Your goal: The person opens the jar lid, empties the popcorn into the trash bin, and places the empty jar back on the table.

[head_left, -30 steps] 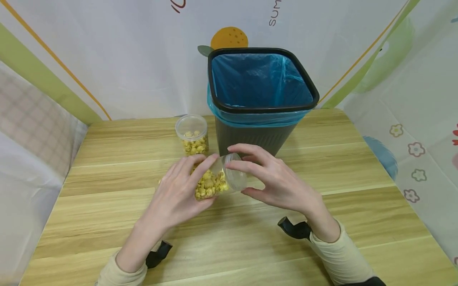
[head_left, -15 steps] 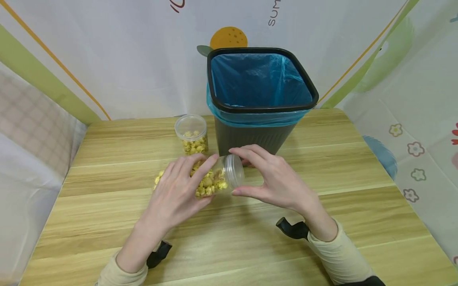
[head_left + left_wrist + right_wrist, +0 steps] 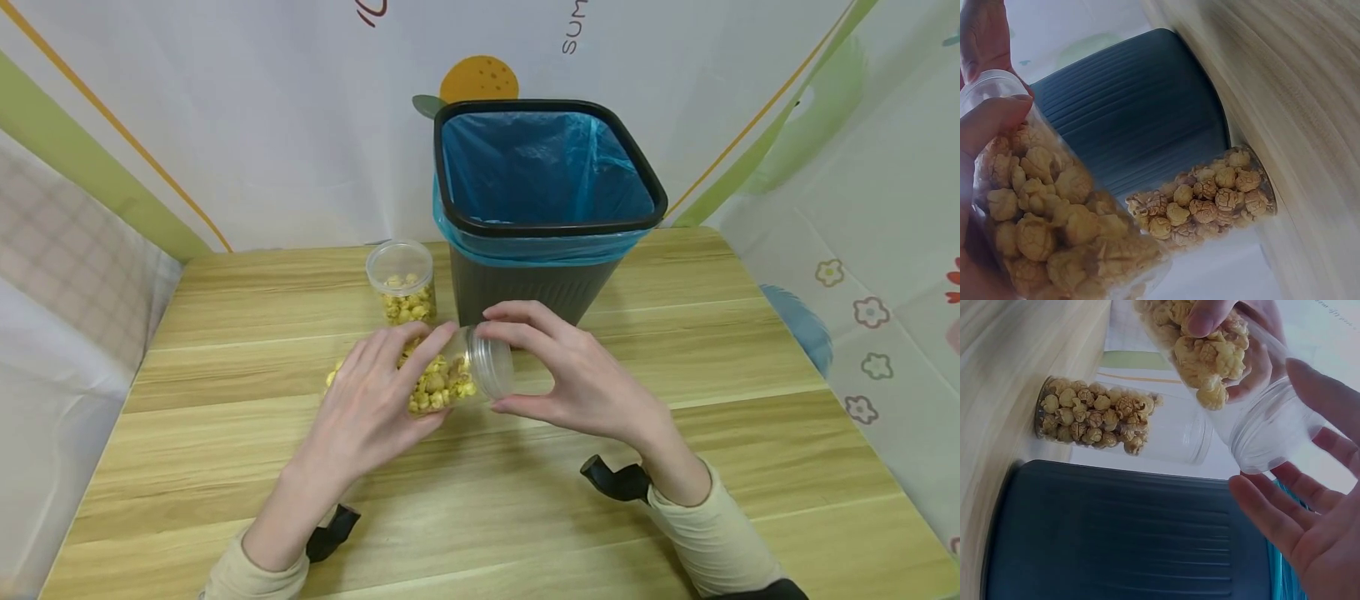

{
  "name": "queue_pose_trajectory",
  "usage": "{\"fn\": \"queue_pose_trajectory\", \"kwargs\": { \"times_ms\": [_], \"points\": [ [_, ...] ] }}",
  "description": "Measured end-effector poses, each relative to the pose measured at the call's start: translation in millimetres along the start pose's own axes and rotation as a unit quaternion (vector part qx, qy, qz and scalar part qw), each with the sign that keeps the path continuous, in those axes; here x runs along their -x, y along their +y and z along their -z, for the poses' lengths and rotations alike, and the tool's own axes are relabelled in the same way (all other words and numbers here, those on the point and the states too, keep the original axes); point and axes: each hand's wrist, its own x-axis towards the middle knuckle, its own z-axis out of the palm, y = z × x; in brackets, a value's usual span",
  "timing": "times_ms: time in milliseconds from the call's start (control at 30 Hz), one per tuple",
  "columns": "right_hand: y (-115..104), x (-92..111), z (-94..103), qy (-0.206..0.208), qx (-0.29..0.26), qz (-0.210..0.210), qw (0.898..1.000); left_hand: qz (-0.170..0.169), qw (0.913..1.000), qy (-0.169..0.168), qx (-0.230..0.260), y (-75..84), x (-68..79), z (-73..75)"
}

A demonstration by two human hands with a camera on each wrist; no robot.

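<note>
My left hand grips a clear plastic jar of popcorn, tilted on its side above the table with its top toward the right. My right hand holds the clear screw lid on that end, fingers along its upper edge and thumb below. The lid sits on the jar's mouth. In the left wrist view the popcorn fills the lower part of the jar, away from the lid. A second popcorn jar stands upright just behind, its lid on.
A dark grey trash bin with a blue liner stands behind the hands, close to the standing jar. The wooden table reaches a printed cloth backdrop at the back and sides.
The right fingers shifted around the lid, closing farther over it and then drawing back to its edge. The held jar tilted slightly; the left hand's grip stayed the same.
</note>
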Motion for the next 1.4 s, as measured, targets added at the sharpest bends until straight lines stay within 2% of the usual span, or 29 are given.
{"fn": "queue_pose_trajectory", "kwargs": {
  "times_ms": [267, 567, 933, 1200, 1400],
  "points": [
    [2.9, 1.7, 2.9, 0.006, -0.010, 0.027, 1.000, 0.006, 0.9999, 0.003, 0.008, 0.2, -0.7, -0.7],
    [2.0, 6.7, 10.2, 0.016, 0.002, 0.017, 1.000, 0.007, 0.9999, 0.010, 0.009, 0.5, -1.3, -2.1],
    [-0.9, 7.2, 13.3, 0.003, 0.018, 0.003, 1.000, 0.011, 0.9998, 0.017, 0.006, -0.6, 0.4, -1.5],
    [2.0, 7.0, 16.3, 0.032, -0.040, 0.006, 0.999, 0.014, 0.9998, 0.012, 0.002, -1.7, -0.7, -0.1],
    [8.7, 11.7, 15.5, 0.033, -0.040, 0.001, 0.999, 0.011, 0.9998, 0.016, 0.004, -2.4, -0.9, -0.2]
  ]
}}
